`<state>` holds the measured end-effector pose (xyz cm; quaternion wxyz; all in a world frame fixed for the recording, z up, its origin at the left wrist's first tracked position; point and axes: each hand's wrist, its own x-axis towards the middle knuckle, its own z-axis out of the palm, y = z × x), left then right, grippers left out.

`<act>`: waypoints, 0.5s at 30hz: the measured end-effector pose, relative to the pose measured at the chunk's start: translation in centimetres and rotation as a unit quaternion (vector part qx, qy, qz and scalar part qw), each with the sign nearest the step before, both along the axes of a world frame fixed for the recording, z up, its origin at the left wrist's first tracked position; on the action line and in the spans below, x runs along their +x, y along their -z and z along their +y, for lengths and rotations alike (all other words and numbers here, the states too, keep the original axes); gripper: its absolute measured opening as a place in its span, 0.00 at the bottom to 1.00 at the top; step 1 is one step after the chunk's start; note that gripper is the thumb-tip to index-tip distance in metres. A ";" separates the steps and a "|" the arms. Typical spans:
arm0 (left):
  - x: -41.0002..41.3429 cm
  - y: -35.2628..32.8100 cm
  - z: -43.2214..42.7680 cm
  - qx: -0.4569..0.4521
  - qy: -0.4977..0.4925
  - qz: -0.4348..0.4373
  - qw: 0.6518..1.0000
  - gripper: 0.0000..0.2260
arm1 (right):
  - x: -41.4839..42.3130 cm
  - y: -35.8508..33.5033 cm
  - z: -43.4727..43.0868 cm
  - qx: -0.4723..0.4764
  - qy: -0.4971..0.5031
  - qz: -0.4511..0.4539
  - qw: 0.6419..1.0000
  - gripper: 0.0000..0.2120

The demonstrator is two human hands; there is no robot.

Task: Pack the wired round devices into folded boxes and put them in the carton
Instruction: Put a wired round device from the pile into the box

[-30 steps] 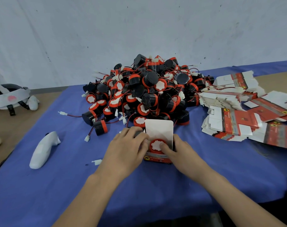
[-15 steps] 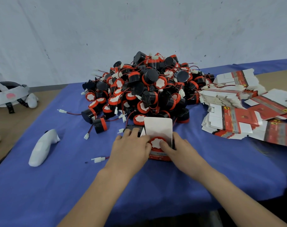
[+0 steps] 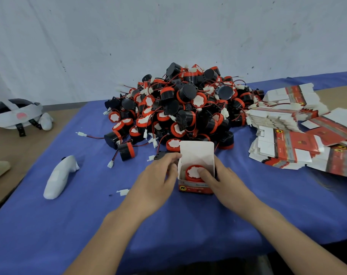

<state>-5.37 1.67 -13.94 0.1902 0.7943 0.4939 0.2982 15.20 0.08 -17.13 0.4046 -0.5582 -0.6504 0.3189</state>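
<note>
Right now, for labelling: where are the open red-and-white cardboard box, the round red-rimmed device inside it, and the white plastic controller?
open red-and-white cardboard box (image 3: 196,153): head view, raised white flap.
round red-rimmed device (image 3: 192,172): head view, white top face.
white plastic controller (image 3: 57,178): head view, mid body.

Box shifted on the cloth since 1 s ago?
No. The box still has its flap beside the same white-faced device at the front of the pile, gripped by the left hand and right hand.
</note>
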 end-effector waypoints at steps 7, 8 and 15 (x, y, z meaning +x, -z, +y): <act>0.6 0.5 -0.2 0.048 -0.010 0.031 0.998 0.15 | 1.3 -0.4 -0.2 -0.080 -0.097 0.204 0.971 0.19; 0.6 0.4 -0.2 0.050 -0.011 0.032 0.998 0.15 | 1.5 -0.4 -0.1 -0.083 -0.083 0.198 0.973 0.18; 0.9 0.8 -0.1 0.075 -0.003 0.031 0.997 0.13 | 1.6 -0.2 0.7 -0.082 -0.046 0.184 0.978 0.13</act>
